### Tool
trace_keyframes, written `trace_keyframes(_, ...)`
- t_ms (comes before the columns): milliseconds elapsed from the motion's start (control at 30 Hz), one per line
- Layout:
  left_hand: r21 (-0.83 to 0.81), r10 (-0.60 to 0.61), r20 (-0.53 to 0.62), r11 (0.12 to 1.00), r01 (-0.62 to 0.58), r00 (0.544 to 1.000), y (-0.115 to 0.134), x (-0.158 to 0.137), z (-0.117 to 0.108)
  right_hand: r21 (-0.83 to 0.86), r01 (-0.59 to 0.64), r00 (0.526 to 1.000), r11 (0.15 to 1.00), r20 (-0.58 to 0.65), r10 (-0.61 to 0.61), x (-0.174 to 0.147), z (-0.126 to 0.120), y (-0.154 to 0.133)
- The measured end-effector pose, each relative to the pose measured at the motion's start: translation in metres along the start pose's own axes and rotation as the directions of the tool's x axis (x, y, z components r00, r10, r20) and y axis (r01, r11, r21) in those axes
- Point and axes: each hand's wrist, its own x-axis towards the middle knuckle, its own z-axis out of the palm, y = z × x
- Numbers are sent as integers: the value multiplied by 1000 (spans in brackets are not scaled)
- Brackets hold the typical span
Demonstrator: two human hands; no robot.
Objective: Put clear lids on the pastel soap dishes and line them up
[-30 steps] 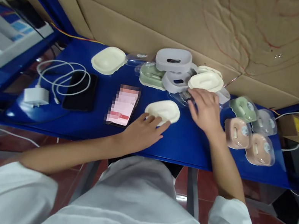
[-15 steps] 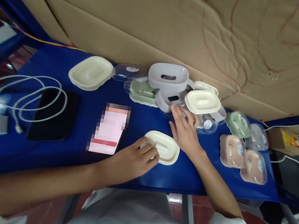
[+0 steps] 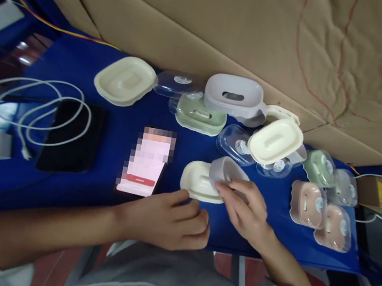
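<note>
The right hand [image 3: 247, 212] gripped a gray shell [image 3: 216, 172], tilted over the cream tray [image 3: 192, 179]. The left hand's [image 3: 182, 223] fingers were curled beside the tray; whether they held anything could not be determined.

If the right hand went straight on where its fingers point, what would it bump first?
Probably the cream dish just beyond the right hand. The gray piece that hand holds overlaps the dish in view; whether they touch is unclear.

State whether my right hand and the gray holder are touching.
Touching: the head view shows your right hand gripping the gray holder, fingers on its near side.
</note>
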Motion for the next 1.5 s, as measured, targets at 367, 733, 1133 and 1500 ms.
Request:
trace_keyframes(367, 119, -149, 194, 985, 128, 970, -10, 1, 7, -79, 135, 938, 988, 331, -102, 0, -6, 22)
trace_keyframes(733, 169, -171, 230, 976, 134, 958, -17, 1, 11, -55, 121, 926, 991, 367, -93, -12, 11, 28)
trace_keyframes(1133, 178, -159, 289, 978, 110, 944, -13, -2, 15, -31, 76, 952, 997, 301, -63, -12, 10, 48)
trace_keyframes(1500, 88, -120, 274, 991, 100, 954, -18, -4, 13, -270, -301, 939, 915, 83, 333, -17, 17, 61)
